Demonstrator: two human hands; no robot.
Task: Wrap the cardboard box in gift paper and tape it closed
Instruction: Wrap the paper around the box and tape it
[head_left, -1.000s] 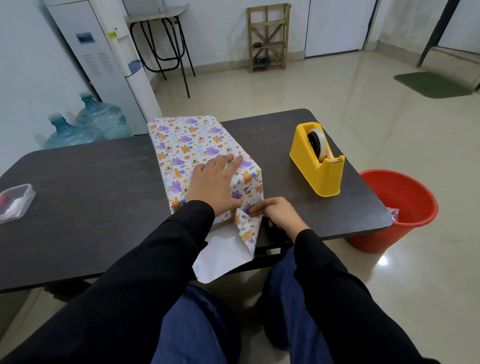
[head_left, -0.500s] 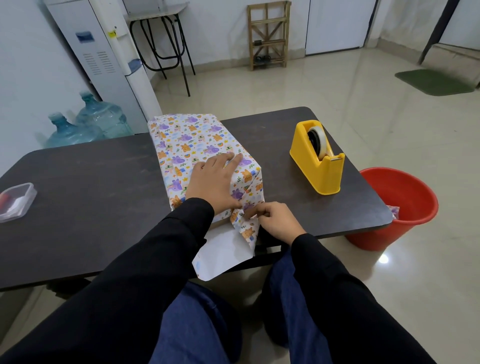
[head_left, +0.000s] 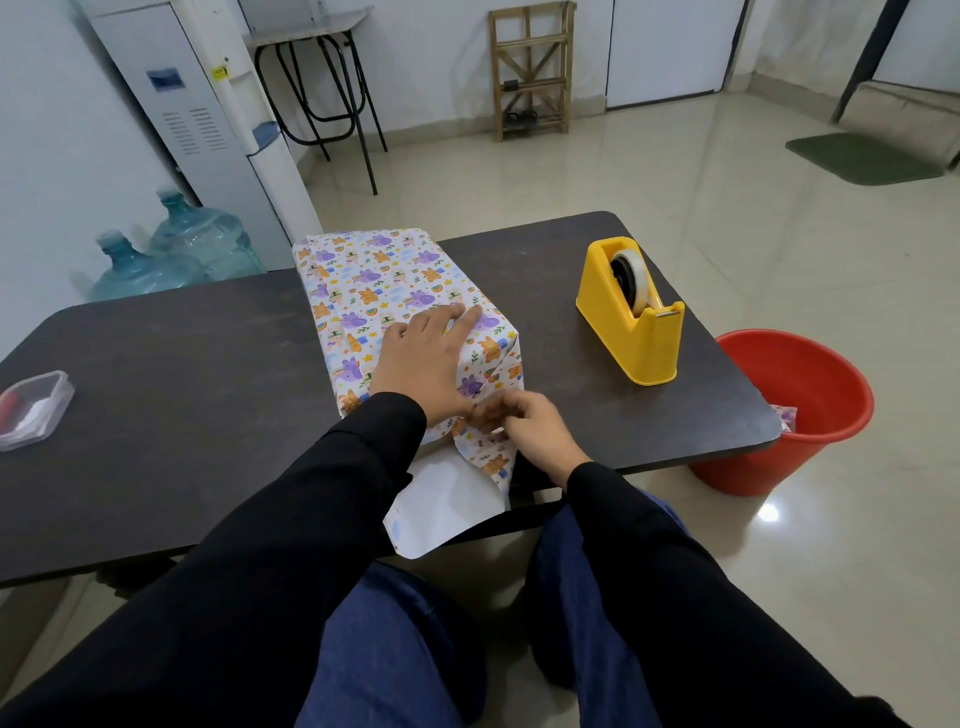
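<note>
Left hand (head_left: 426, 364) is laid flat, fingers straight, pressed on the near top of the wrapped cardboard box (head_left: 415, 270); nothing is gripped. Right hand (head_left: 524, 431) is seen just near of it, touching the left thumb area, fingers curled on the side fold of the gift paper (head_left: 363, 312) at the box's near end. The fold seems to be pinched, but the fingertips are blurred.

The box is lying lengthwise in the middle of the worktop (head_left: 182, 415), and no bare cardboard is seen.

Progress is judged as past halfway. The body is wrapped and the far end looks folded in, though tape there cannot be made out. The near end is being folded. A loose flap (head_left: 447, 499), white side up, is hung over the near worktop edge and is not yet folded up or taped. The tape dispenser (head_left: 631, 317) is stood to the right, well apart and untouched.

Against the earlier frames, the right hand has been shifted a little left, toward the left hand, and the side fold drawn further in. The left hand, box and dispenser are unchanged.
</note>
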